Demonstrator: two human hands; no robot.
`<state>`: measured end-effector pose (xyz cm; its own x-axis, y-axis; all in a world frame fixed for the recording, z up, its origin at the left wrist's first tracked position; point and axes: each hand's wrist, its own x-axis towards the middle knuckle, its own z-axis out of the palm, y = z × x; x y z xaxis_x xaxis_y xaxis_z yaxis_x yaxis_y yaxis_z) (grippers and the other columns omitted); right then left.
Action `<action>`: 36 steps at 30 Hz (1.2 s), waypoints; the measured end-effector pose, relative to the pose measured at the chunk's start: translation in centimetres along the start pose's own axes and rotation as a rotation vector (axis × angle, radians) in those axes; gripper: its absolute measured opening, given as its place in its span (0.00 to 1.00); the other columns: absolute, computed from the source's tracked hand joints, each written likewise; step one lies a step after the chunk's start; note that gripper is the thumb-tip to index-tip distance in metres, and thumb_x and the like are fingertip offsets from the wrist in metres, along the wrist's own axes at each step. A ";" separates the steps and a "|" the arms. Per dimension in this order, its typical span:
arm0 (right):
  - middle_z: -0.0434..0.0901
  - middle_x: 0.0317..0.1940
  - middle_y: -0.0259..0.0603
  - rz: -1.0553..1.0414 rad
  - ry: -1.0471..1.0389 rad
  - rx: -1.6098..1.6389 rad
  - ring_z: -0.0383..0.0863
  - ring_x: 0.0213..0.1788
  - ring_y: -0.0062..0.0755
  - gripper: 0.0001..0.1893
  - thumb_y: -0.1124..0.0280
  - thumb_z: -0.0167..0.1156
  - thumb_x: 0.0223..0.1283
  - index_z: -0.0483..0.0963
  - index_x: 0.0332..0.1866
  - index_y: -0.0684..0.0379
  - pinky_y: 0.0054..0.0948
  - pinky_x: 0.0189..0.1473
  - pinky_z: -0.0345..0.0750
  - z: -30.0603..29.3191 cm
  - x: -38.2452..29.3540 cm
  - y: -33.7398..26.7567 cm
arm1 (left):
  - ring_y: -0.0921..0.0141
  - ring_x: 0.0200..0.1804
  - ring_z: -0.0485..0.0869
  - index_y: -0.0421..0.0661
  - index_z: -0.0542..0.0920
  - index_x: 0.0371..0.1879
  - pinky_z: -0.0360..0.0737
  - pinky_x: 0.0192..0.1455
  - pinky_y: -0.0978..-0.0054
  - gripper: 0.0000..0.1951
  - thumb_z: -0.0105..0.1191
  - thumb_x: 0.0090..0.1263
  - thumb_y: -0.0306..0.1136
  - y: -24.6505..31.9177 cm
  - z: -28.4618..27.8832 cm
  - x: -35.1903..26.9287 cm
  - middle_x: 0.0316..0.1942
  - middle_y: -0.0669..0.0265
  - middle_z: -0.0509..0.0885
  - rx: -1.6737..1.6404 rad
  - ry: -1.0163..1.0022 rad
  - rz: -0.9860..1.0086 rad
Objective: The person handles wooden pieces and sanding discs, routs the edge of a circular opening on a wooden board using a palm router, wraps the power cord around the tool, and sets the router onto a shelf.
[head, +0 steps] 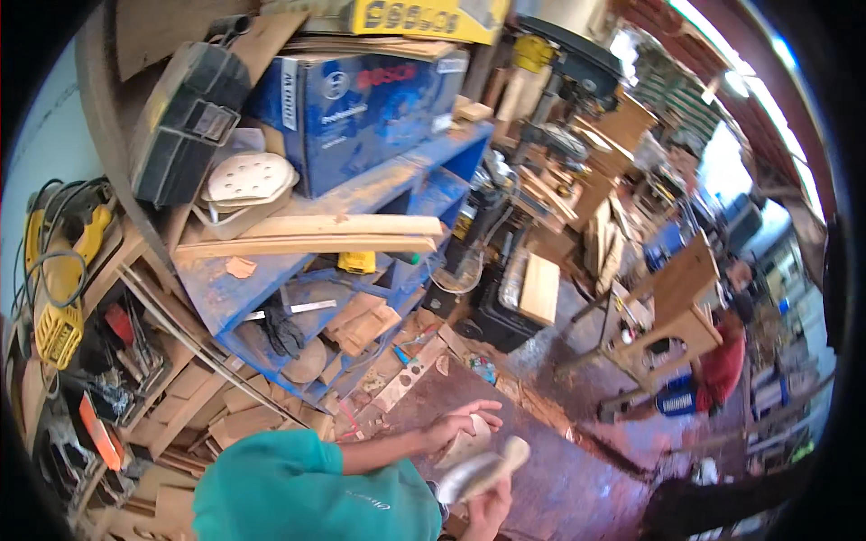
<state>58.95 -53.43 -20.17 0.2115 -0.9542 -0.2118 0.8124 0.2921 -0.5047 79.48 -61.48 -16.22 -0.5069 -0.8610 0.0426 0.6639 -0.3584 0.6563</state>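
Note:
My left hand [450, 433] is at the lower middle, in front of the teal shirt. Its thumb and fingers grip a pale perforated sanding disc [467, 446], partly covered by the hand. Just below it, my right hand [492, 506] is closed around a pale curved piece [482, 471] with a rounded end and a shiny grey face. Blur leaves the exact kind of that piece unsettled. The disc and the curved piece overlap in the view; whether they touch, I cannot tell.
A blue shelf [230, 297] carries wooden strips [318, 237], a container of sanding discs [247, 177] and a Bosch carton [379, 115]. A yellow corded power tool [61, 311] lies at left. A person in red [724, 358] is beside a wooden frame [683, 331] at right.

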 end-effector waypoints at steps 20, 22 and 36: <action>0.72 0.50 0.44 -0.255 -0.672 -0.869 0.72 0.53 0.30 0.25 0.74 0.66 0.56 0.64 0.56 0.65 0.31 0.58 0.69 23.1 16.4 3.6 | 0.77 0.43 0.80 0.39 0.77 0.51 0.79 0.46 0.76 0.19 0.63 0.63 0.32 11.5 4.3 -9.0 0.41 0.66 0.84 0.740 1.144 0.686; 0.68 0.55 0.51 -0.485 -0.803 -0.957 0.68 0.58 0.39 0.28 0.73 0.65 0.55 0.61 0.59 0.67 0.37 0.61 0.66 28.6 16.1 3.0 | 0.78 0.41 0.80 0.37 0.77 0.51 0.79 0.45 0.76 0.19 0.63 0.63 0.30 16.0 4.7 -10.1 0.41 0.67 0.84 0.889 1.236 0.803; 0.68 0.58 0.59 -1.626 -1.369 -1.438 0.66 0.64 0.54 0.26 0.73 0.59 0.47 0.70 0.57 0.60 0.49 0.64 0.63 46.4 18.3 12.1 | 0.64 0.45 0.83 0.32 0.72 0.52 0.82 0.51 0.63 0.16 0.49 0.68 0.25 34.5 3.6 -16.2 0.47 0.53 0.80 0.365 1.185 0.952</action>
<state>97.89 -70.40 8.68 0.6238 0.2479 0.7412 0.1049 -0.9663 0.2349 108.57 -58.57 8.43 0.8292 -0.5565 0.0529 0.2228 0.4158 0.8818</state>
